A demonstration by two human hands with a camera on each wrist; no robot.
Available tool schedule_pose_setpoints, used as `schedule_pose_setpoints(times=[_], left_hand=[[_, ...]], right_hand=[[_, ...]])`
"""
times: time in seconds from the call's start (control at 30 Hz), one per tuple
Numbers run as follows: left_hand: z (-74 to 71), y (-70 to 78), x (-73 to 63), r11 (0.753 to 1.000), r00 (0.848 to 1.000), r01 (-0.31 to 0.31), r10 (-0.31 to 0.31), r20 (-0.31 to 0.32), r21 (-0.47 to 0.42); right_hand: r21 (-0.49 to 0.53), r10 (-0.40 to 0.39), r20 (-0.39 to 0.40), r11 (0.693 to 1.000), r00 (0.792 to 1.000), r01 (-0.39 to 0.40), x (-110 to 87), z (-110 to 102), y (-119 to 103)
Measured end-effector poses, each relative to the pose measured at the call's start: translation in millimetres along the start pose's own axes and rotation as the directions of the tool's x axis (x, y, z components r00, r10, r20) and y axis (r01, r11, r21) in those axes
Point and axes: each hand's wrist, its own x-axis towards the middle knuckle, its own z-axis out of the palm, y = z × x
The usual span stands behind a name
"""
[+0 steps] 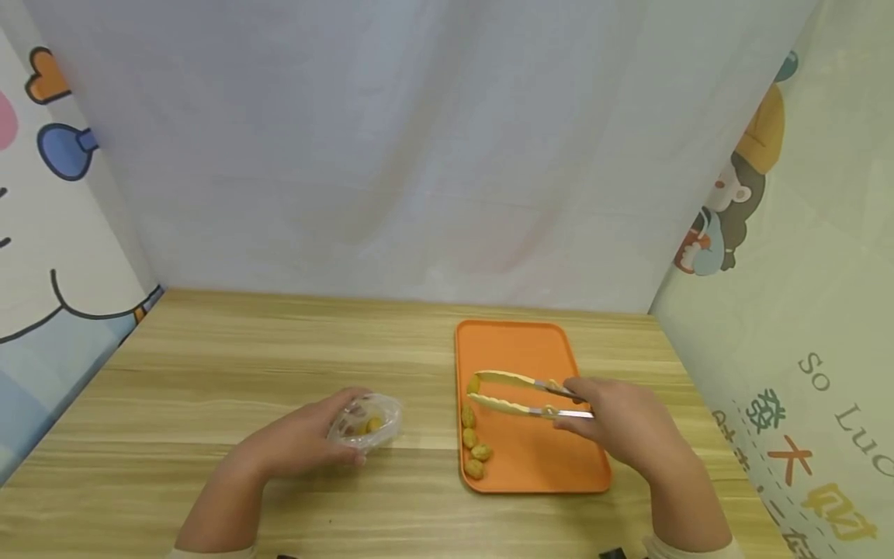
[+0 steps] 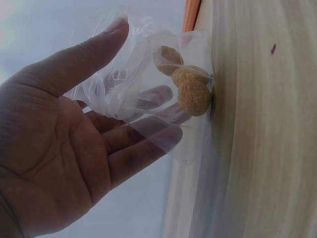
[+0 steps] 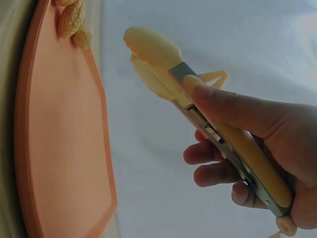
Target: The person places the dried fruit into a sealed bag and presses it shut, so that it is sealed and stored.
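My left hand [image 1: 307,435] holds a clear plastic bag [image 2: 143,64] by its sides, thumb on one side and fingers on the other. Inside the bag lie a few wrinkled, yellow-brown round pieces [image 2: 194,97], like nuts or dried fruit. In my right hand [image 1: 621,415] I grip a pair of tongs [image 1: 520,394] with cream tips and metal arms. The tips hang over the orange tray [image 1: 538,458], spread around a piece [image 1: 474,384] at its left edge; whether they touch it I cannot tell. More such pieces [image 1: 469,439] line the tray's left side.
The wood-grain table [image 1: 230,341] carries the tray right of centre, with the bag to its left. A pale curtain [image 1: 391,155] stands behind the table. Printed sheets flank it, one with lettering on the right [image 1: 782,334].
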Motion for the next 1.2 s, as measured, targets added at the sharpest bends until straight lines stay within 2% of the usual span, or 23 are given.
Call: schedule_pose_setpoints(times=[0.3, 0.67, 1.0, 1.2], left_hand=[[-6.4, -0.2, 6.0, 1.0, 1.0, -0.019, 0.019, 0.008, 0.009], [-12.6, -1.8, 12.4, 1.0, 0.999, -0.029, 0.029, 0.017, -0.005], [-15.6, -2.3, 16.6, 0.993, 0.992, -0.121, 0.12, 0.029, 0.005], [-17.6, -1.7, 22.8, 0.988, 0.985, -0.155, 0.156, 0.068, -0.014]], right_hand=[[-0.027, -0.087, -0.154, 0.996, 0.984, 0.084, 5.5, 0.6, -10.9], [-0.035, -0.222, -0.311, 0.974, 0.924, 0.223, 16.5, 10.1, -24.0], [-0.076, -0.346, -0.406, 0.935, 0.846, 0.346, 27.5, 18.6, -41.5], [-0.067, -0.374, -0.412, 0.922, 0.831, 0.382, 32.4, 22.6, -54.2]])
